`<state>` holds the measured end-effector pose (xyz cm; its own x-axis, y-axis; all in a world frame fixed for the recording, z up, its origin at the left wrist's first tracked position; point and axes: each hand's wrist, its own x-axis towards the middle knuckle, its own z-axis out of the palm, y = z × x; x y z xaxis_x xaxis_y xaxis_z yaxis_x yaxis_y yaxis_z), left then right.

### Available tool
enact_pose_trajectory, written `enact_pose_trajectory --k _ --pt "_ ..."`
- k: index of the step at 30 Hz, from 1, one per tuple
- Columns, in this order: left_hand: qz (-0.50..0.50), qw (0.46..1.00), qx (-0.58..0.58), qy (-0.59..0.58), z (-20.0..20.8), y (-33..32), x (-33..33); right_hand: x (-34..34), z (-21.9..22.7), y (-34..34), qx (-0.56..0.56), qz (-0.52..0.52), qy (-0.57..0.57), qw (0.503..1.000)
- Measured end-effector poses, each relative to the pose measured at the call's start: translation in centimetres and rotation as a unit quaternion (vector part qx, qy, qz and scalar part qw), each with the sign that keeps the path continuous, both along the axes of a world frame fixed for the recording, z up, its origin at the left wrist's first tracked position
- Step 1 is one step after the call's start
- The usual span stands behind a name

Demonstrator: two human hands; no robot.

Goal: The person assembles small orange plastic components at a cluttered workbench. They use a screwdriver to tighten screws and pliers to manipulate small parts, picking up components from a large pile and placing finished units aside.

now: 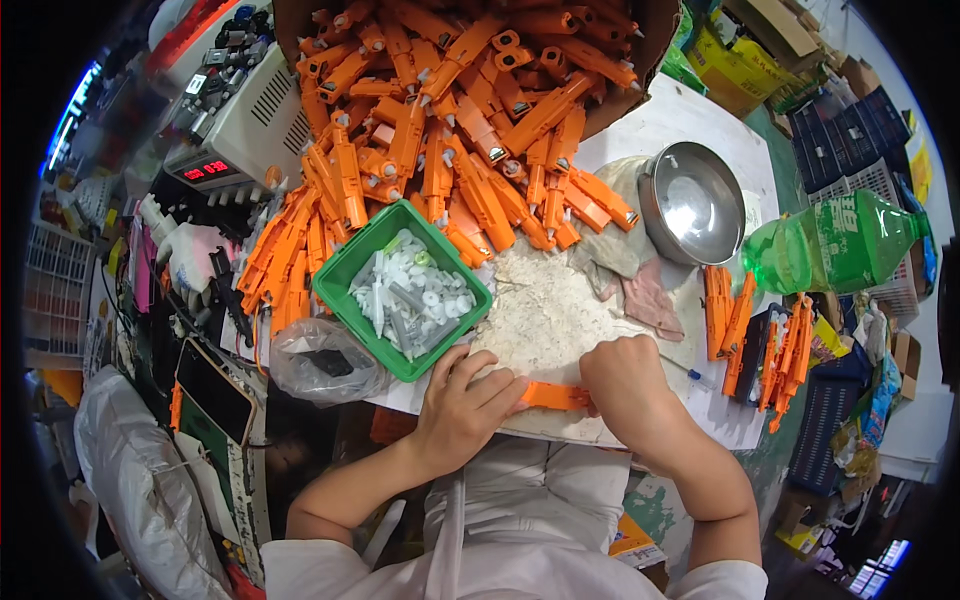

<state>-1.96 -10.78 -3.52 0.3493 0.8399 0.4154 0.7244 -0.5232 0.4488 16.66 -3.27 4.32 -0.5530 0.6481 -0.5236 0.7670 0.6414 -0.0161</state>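
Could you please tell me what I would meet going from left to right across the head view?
White basket → flat dark-screened device → clear plastic bag → left hand → orange piece → right hand → green bottle.

COUNTER: SURFACE AND LOAD

The counter (pixel 540 310) has a pale, scuffed work surface. Directly on it: heaped orange plastic pieces (pixel 484 205), a green bin (pixel 360 332), a round metal bowl (pixel 695 205), and a crumpled pink cloth (pixel 652 302).
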Motion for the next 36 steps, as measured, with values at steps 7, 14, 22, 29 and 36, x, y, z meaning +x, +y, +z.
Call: enact_pose_trajectory --k 7,14,22,29,36 --pt "-0.008 1.0 0.014 0.019 0.3 0.5 -0.4 1.6 0.7 2.1 -0.027 0.042 0.075 0.996" --pt "0.001 0.999 0.037 0.026 0.1 0.5 0.0 -0.3 -1.0 0.6 -0.025 -0.039 0.104 0.994" --pt "0.003 0.999 0.039 0.036 0.3 0.2 0.7 6.0 -4.8 -4.5 0.209 -0.031 0.369 0.905" --pt "0.008 0.996 0.046 -0.082 0.4 -4.0 2.1 5.7 -6.4 -11.1 -0.044 -0.343 0.714 0.609" --pt "0.014 0.979 0.009 -0.202 1.3 -8.8 6.8 5.5 -5.1 -14.2 -0.169 -0.275 0.871 0.371"
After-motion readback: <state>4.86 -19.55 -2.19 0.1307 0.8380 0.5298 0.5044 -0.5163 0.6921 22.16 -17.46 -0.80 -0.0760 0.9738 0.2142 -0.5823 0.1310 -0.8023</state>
